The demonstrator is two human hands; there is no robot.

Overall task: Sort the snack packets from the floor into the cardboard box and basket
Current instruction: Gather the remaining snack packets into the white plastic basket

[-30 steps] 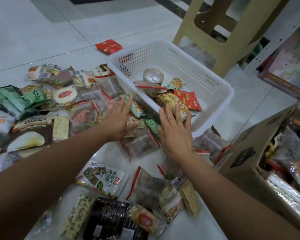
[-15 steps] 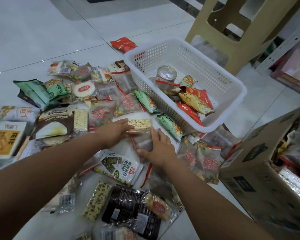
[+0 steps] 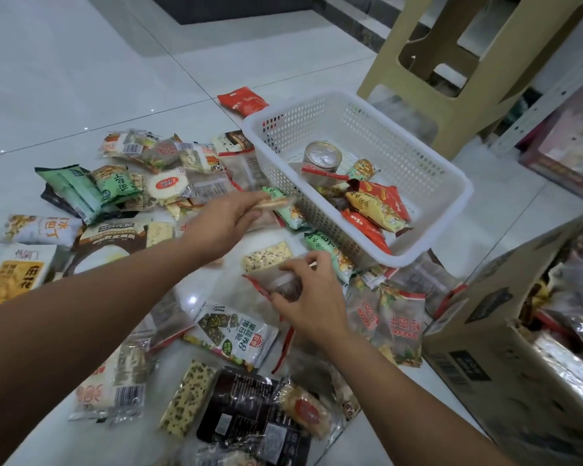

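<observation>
Several snack packets lie scattered on the white tiled floor. My left hand pinches a flat tan cracker packet and holds it above the floor, just left of the white plastic basket. My right hand pinches a clear packet with a dark snack and red trim, beside a speckled nougat bar. The basket holds a tin can and several red, yellow and green packets. The cardboard box at the right is packed with snacks.
A beige plastic stool stands behind the basket. Shelving and a flat red box sit at the far right. A red packet lies beyond the basket's left corner. Bare tiles stretch to the upper left.
My left hand has lifted a cracker packet off the floor and carried it right toward the basket. My right hand has taken hold of the clear packet. The view shifted slightly.
</observation>
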